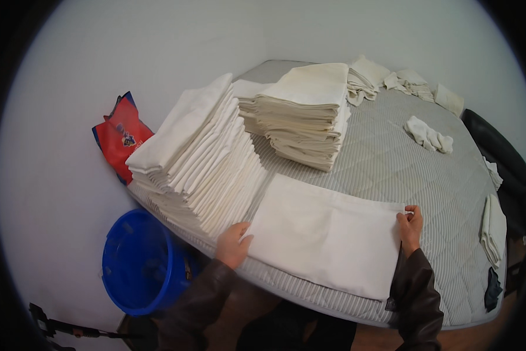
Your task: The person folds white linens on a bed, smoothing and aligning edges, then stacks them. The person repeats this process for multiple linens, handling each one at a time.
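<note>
A folded white cloth [324, 234] lies flat along the near edge of a striped mattress [381, 166]. Its upper right corner is pinched between the thumb and fingers of my right hand [411, 227]. At the cloth's left edge is my left hand [233, 245], slightly blurred, thumb and forefinger apart; whether it grips the edge I cannot tell. Just beyond that hand leans a tall stack of folded white cloths [214, 162]. Behind the flat cloth stands a second stack of folded cream cloths [304, 118].
A blue plastic bucket [135, 263] stands on the floor at left, below a red bag [124, 131] by the wall. Crumpled cloths [368, 77] line the mattress's far side. A bunched cloth [429, 135], a folded cloth [492, 230] and a dark cloth [492, 289] lie rightward, near a black chair [495, 149].
</note>
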A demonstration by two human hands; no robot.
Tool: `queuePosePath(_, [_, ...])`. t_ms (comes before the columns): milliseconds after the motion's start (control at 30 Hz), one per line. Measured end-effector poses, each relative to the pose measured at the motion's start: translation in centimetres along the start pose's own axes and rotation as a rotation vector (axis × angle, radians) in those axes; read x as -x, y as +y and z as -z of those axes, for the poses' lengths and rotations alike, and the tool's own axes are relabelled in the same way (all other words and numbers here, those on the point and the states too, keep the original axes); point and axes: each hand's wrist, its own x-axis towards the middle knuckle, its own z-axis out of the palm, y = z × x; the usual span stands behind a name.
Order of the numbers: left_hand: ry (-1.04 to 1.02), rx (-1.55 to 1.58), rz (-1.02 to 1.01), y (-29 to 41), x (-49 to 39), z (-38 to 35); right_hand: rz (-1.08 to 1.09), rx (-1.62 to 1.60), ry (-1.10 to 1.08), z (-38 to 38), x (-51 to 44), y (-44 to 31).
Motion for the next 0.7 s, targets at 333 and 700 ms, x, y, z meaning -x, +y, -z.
queuePosePath(333, [0.053, 0.040, -0.039, -1.2, 2.7, -0.3, 0.096, 0.295, -0.054, 0.2, -1.2, 0.9])
queuePosePath(700, [0.198, -0.122, -0.322, -1.1, 3.6, 0.2, -0.211, 0.238, -0.287, 3.2, 4.4, -3.3])
